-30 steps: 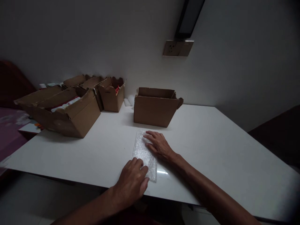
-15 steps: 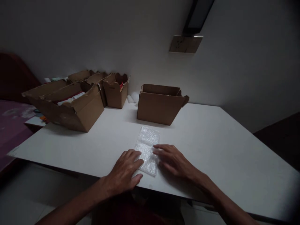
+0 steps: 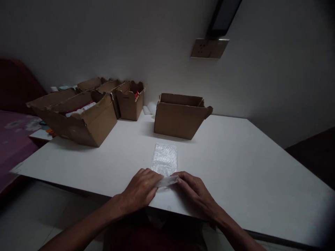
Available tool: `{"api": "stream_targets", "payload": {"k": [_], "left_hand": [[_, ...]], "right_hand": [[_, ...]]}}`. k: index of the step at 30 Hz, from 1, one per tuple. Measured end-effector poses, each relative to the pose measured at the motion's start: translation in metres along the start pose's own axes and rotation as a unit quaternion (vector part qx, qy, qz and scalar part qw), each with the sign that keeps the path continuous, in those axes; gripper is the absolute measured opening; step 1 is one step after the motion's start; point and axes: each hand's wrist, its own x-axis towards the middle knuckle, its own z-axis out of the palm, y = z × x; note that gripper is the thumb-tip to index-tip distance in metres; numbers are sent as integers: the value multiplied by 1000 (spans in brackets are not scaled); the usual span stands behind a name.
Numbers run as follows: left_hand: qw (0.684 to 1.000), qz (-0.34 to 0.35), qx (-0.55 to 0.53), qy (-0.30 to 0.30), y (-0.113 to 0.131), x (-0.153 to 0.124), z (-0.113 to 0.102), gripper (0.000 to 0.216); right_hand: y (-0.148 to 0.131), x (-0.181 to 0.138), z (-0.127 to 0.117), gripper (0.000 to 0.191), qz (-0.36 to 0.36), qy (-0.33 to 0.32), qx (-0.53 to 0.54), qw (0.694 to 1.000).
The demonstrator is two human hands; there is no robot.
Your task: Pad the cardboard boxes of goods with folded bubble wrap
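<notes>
A clear sheet of bubble wrap [image 3: 164,158] lies on the white table [image 3: 225,167] near its front edge. Its near end is lifted and bent up in a fold between my two hands. My left hand [image 3: 142,186] pinches the left corner of that end with thumb and fingers. On the right corner, my right hand [image 3: 195,190] has its thumb and fingers closed in the same way. The far part of the sheet rests flat.
An open cardboard box [image 3: 179,120] stands just beyond the sheet. Several more cardboard boxes [image 3: 102,122] with things inside crowd the table's left side. White rolled material [image 3: 149,108] lies by the wall. A socket plate [image 3: 209,48] is on the wall above.
Both hands have gone from resting loosely beside the bubble wrap to gripping its near corners. The near end has come up off the table and folded away from me.
</notes>
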Motion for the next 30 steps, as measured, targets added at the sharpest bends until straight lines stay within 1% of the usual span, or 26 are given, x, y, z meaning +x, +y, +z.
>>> {"api": "stream_targets", "payload": {"k": [2,4,5,6,7,8,9,10,13,14,16,17,19,20,21,22,24,25,27,29,30], "left_hand": [[999,-25,-33,27,-1,3,3,27],[995,-57,-74,43,-1,9,5,22],[992,-75,-93,46,-1,12,5,21],[988,-94,-111,45,-1,15,5,19],[985,-113,-127,41,-1,17,4,18],[981,-130,-141,36,-1,20,4,17],[977,-145,-153,32,0,22,4,17],[973,-158,-163,30,0,24,3,18],[967,-186,-169,37,-1,28,4,22],[967,-192,-165,42,-1,29,4,23],[966,-202,-156,44,-2,32,4,25],[966,-204,-153,43,-2,33,4,26],[967,-203,-149,39,-4,36,4,27],[968,-200,-148,35,-5,38,4,27],[969,-196,-148,32,-7,40,4,27],[970,-193,-147,28,-8,41,3,27],[972,-188,-143,19,-11,44,3,27],[973,-185,-140,15,-13,45,3,27],[974,-184,-130,8,-14,46,4,27],[977,-180,-110,23,-13,43,6,27],[980,-167,-93,46,-11,40,6,29]], "right_hand": [[-5,-3,-5,28,55,-18,55,997],[-6,-7,-8,30,75,-25,98,992],[-5,-10,-9,33,73,-29,116,990],[-4,-12,-9,41,67,-33,127,989],[-2,-14,-8,53,59,-33,125,990],[0,-15,-6,63,52,-27,110,992],[2,-15,-4,67,48,-13,83,995],[4,-14,-1,63,48,6,50,998],[8,-5,7,36,50,59,-20,997],[8,-3,8,31,46,69,-31,996],[8,-2,10,27,20,93,-62,994],[8,-3,10,27,-11,114,-91,989],[6,-11,9,30,-102,161,-174,966],[5,-15,8,34,-152,170,-220,949],[3,-19,8,37,-194,162,-263,931],[1,-22,8,38,-224,138,-299,917],[-2,-22,9,39,-252,72,-350,899],[-2,-20,10,39,-256,44,-363,895],[-1,-10,13,38,-257,15,-370,892],[3,-1,14,34,-256,13,-360,897],[5,3,14,32,-256,18,-350,901]]}}
